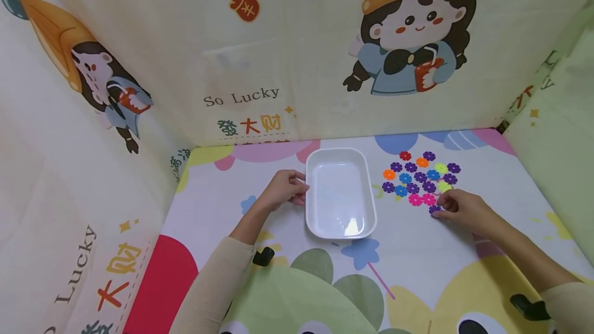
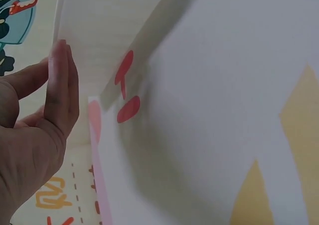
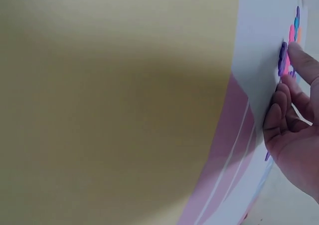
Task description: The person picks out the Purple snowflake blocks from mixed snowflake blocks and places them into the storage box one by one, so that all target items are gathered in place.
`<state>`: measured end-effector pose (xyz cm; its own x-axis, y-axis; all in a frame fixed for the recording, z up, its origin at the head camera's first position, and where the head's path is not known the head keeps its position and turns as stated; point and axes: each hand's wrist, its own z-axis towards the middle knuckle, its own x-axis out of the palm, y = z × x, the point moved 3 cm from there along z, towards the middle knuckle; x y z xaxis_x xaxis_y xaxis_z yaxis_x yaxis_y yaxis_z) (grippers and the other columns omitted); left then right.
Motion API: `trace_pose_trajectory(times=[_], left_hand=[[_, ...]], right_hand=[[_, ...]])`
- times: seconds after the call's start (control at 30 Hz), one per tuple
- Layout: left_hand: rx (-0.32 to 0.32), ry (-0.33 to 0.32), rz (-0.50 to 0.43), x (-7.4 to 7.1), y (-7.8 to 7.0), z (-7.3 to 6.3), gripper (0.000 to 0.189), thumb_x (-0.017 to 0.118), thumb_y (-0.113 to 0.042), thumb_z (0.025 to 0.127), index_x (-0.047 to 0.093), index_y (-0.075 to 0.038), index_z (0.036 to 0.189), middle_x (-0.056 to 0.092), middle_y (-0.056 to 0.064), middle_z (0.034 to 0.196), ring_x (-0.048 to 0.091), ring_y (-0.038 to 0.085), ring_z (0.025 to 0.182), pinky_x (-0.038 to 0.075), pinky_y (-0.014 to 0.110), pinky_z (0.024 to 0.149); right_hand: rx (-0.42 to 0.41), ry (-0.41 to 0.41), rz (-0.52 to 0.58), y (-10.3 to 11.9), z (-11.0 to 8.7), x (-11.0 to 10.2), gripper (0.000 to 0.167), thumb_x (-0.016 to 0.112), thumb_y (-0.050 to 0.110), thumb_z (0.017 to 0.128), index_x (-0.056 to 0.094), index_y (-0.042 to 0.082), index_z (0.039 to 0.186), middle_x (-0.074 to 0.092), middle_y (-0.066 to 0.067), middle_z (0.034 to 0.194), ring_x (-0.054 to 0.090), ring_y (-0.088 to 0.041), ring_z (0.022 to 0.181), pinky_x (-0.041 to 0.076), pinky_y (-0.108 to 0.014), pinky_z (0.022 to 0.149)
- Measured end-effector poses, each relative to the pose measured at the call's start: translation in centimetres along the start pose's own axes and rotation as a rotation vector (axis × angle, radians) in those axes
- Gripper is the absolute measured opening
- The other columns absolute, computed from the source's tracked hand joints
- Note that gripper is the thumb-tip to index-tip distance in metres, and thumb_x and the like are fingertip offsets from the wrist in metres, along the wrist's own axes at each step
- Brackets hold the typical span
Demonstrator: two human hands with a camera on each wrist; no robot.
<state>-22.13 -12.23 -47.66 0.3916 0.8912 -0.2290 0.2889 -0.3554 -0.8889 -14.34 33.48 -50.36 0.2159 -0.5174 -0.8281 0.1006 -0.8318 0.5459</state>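
Note:
On the table stands a white rectangular tray (image 1: 340,189), with only light reflections on its bottom. My left hand (image 1: 286,188) is at the tray's left side, its fingertips touching the rim. In the left wrist view those fingers (image 2: 60,85) look nearly straight against the tray's outer wall. To the right lies a loose cluster of small plastic snowflake discs in purple, blue, pink, orange, red and yellow. At the cluster's near edge my right hand (image 1: 466,210) pinches a purple snowflake disc (image 1: 434,210) between thumb and index finger. The right wrist view shows that purple disc (image 3: 282,58) nearly edge-on.
A printed cloth (image 1: 278,226) covers the table. Patterned fabric walls (image 1: 320,66) close off the back and both sides. Two pink discs (image 1: 415,200) lie just beyond the right hand's fingers. A red disc (image 1: 405,155) lies at the cluster's far edge.

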Motion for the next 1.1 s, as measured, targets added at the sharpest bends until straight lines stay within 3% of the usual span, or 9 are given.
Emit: trace_pose_trajectory(times=[0.8, 1.1], left_hand=[[0.001, 0.008, -0.061, 0.19, 0.23, -0.05, 0.032, 0.075, -0.002, 0.093, 0.059, 0.003, 0.120, 0.069, 0.013, 0.085, 0.072, 0.019, 0.062, 0.067, 0.035, 0.060], [0.019, 0.006, -0.062, 0.06, 0.06, -0.04, 0.031, 0.074, -0.001, 0.093, 0.059, 0.004, 0.120, 0.068, 0.013, 0.085, 0.072, 0.018, 0.061, 0.067, 0.037, 0.060]], right_hand=[[0.019, -0.002, 0.017, 0.26, -0.51, 0.44, 0.037, 0.086, 0.021, 0.085, 0.060, 0.002, 0.102, 0.059, -0.005, 0.088, 0.052, -0.020, 0.082, 0.048, -0.017, 0.059], [-0.004, 0.012, 0.023, 0.69, -0.40, -0.32, 0.023, 0.080, 0.016, 0.090, 0.062, 0.007, 0.101, 0.065, -0.003, 0.092, 0.055, -0.014, 0.084, 0.052, -0.016, 0.064]])
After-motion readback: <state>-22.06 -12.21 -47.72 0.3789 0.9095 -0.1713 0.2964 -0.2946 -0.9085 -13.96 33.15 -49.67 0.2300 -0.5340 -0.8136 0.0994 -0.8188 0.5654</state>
